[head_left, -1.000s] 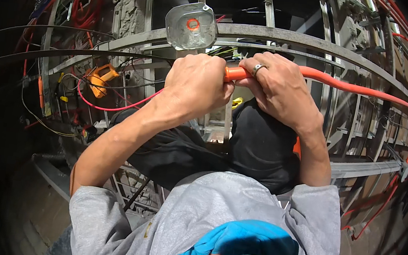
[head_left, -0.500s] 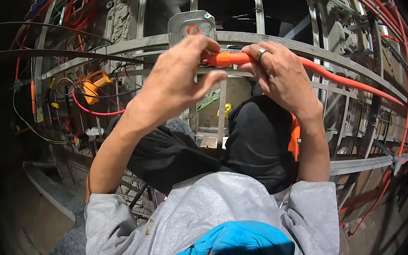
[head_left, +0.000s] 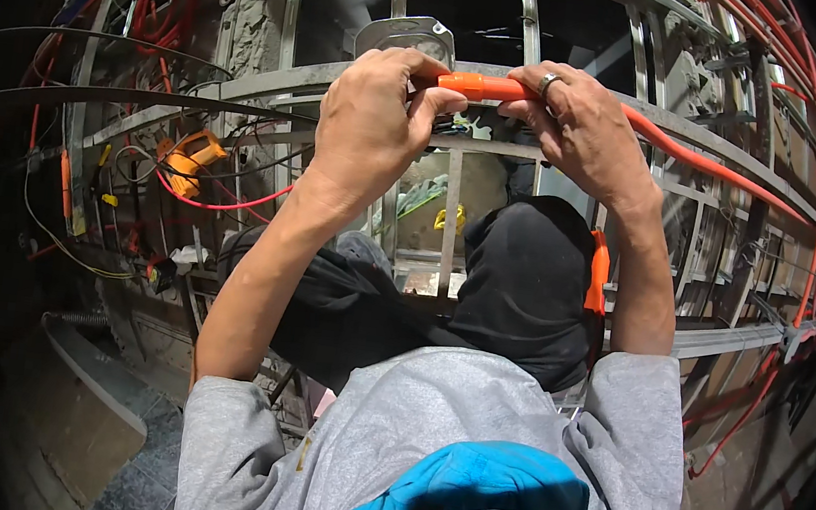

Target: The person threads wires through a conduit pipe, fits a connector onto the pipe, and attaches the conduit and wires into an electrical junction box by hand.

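Observation:
My left hand (head_left: pixel 373 120) is curled at the left end of an orange fitting (head_left: pixel 464 84), thumb and index finger at its tip, its other fingers partly hidden. My right hand (head_left: pixel 582 139), with a ring on one finger, grips the orange conduit (head_left: pixel 691 154) just right of that fitting; the conduit runs off to the right. Behind my left hand, a square metal junction box (head_left: pixel 403 35) sits beside a horizontal metal rail (head_left: pixel 256 87).
A metal framework (head_left: pixel 450 220) surrounds my legs. At left are coiled red tubing (head_left: pixel 162 10), a yellow-orange tool (head_left: pixel 192 160) and loose wires (head_left: pixel 46 249). More orange conduits (head_left: pixel 811 251) run along the right. Another orange object (head_left: pixel 597 272) is beside my right leg.
Both hands and the conduit have moved upward in the view, closer to the junction box. My left hand's fingers shifted from covering the fitting to its tip, exposing more of it.

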A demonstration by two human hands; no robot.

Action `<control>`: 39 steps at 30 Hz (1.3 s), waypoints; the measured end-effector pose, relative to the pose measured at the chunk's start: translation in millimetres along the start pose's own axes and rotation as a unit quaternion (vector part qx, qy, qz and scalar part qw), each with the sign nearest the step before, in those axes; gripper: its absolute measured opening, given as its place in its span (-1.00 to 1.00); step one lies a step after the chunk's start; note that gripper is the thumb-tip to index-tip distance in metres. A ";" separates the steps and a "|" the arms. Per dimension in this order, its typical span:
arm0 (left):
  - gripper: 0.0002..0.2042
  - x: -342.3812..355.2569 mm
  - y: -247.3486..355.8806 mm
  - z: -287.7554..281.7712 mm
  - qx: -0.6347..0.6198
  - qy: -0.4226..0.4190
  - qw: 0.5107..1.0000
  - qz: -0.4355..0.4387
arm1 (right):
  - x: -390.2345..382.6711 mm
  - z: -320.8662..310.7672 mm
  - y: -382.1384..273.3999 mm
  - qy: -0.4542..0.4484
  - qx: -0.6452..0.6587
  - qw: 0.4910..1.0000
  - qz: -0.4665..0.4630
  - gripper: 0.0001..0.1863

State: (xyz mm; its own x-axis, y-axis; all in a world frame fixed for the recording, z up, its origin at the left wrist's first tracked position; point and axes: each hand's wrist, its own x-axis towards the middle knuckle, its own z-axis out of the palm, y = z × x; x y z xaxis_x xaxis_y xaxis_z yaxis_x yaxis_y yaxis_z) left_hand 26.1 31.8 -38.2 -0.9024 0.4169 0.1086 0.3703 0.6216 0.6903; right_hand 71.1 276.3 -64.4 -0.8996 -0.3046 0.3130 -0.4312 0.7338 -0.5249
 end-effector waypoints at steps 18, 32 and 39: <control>-0.81 8.2 -7.0 2.0 -0.096 -0.025 0.995 -0.017 | 8.6 -3.8 3.8 -0.023 -0.016 1.000 0.000 -0.80; -0.46 44.8 11.8 -36.5 0.048 -0.183 0.964 0.188 | -14.4 1.0 -18.4 -0.062 -0.006 0.998 0.004 -0.75; -0.75 73.9 -3.9 5.0 0.158 -0.227 0.908 0.315 | -29.3 23.2 -15.0 -0.016 -0.029 0.999 0.043 -0.50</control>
State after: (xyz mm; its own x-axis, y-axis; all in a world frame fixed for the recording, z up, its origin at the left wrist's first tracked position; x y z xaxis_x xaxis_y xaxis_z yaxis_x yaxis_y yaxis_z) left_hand -41.0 63.5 -36.4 -0.3322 0.9416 0.0551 0.8909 0.2941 0.3460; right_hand 102.4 260.1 -84.0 -0.9349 -0.2580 0.2437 -0.3491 0.7920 -0.5008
